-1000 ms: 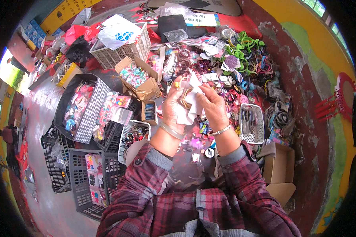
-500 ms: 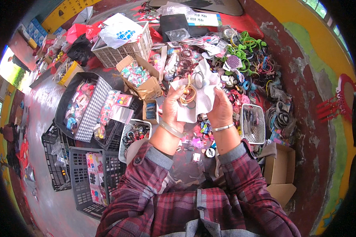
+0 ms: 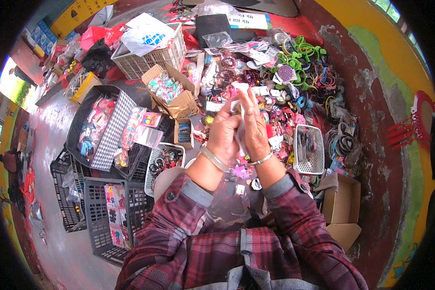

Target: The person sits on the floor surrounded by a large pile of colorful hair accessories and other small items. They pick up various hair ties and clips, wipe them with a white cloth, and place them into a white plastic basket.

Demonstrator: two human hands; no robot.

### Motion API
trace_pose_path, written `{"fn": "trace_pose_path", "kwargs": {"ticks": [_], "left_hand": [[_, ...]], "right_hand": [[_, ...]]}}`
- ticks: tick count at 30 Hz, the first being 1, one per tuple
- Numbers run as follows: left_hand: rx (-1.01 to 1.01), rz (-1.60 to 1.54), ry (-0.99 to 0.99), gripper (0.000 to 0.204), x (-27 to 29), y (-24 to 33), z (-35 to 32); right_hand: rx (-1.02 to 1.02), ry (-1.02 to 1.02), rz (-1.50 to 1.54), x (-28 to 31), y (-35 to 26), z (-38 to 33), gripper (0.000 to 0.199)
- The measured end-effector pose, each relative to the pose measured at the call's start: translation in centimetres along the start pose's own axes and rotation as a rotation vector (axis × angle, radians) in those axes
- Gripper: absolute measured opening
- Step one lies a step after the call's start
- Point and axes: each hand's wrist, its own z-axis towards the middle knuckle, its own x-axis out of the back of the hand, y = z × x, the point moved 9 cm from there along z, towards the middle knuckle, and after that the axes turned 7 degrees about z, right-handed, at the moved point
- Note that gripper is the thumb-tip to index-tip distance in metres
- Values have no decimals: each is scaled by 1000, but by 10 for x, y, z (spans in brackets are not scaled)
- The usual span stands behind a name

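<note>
Big jumbled heap of multicoloured hair accessories (image 3: 280, 94) spreads out ahead, so prob. lots left to handle. White perforated plastic basket (image 3: 309, 170) w/ slim dark items stands at its R edge. Both hands, L hand (image 3: 222, 130) & R hand (image 3: 257, 135), are nearly palm to palm, L fingers curled, R fingers straight, gripping a thin white crumpled sheet (image 3: 241, 138) betw. them, above the heap's near part. Folding looks well along; can't tell if anything's secured. Vs. half a sec earlier: sheet's folded up, not spread open; hands closer together; tan looped bands out of sight, prob. inside.
</note>
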Motion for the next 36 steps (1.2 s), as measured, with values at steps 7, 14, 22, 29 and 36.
{"fn": "trace_pose_path", "kwargs": {"ticks": [7,14,22,29,36], "left_hand": [[-116,-199,-33,49,-12,12,-5],[67,-167,190,29,23,-30,1],[88,-192,290,21,33,-21,0],[-40,48,159,24,24,-11,1],[-9,-19,118,33,8,-15,-10]], "right_hand": [[-233,249,416,10,32,-8,43],[-184,198,96,12,53,-15,36],[-394,279,787,7,42,-9,46],[-70,-48,58,-8,11,-7,38],[27,65,-223,-4,11,-6,39]]}}
